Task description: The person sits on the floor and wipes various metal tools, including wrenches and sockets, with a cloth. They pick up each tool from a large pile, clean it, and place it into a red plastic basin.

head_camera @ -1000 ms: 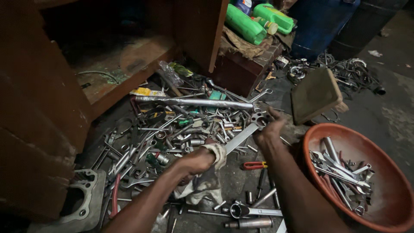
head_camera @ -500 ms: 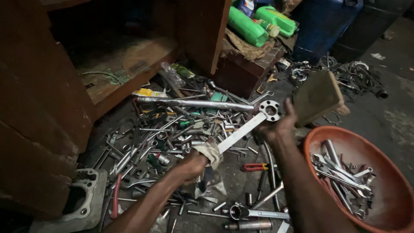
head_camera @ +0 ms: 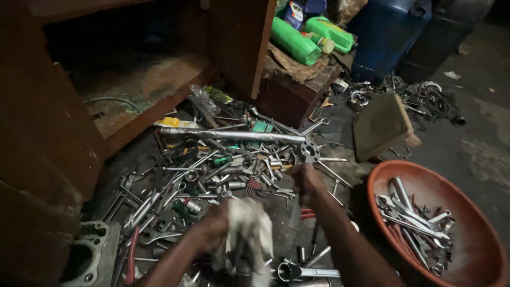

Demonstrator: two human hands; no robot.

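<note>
- We see a dark, stained concrete floor in a dim workshop; tools lie scattered over it in a dense pile of spanners, sockets and screwdrivers.
- A brown wooden cabinet stands open at the left; its low shelf is dusty and holds a thin wire.
- A long steel pipe lies across the far side of the pile.
- A grey engine block sits at the lower left, touching the edge of the pile.
- A flat tan board rests tilted on the floor to the right of the pile, with coiled cables beyond it.
- An orange bowl stands at the lower right; it holds a loose heap of spanners.
- A dark blue drum stands at the top right.
- On a dark wooden box beside the cabinet lie green plastic bottles on their sides, one with a pale cap, and a blue bottle behind them.
- A yellow packet lies at the cabinet's foot.
- Our left hand is closed around a white rag, low in the frame over the near edge of the pile.
- Our right hand is closed on the shank of a ring spanner; its ring end stands up just beside the pipe's right end, and the rest is hidden behind the hand.
</note>
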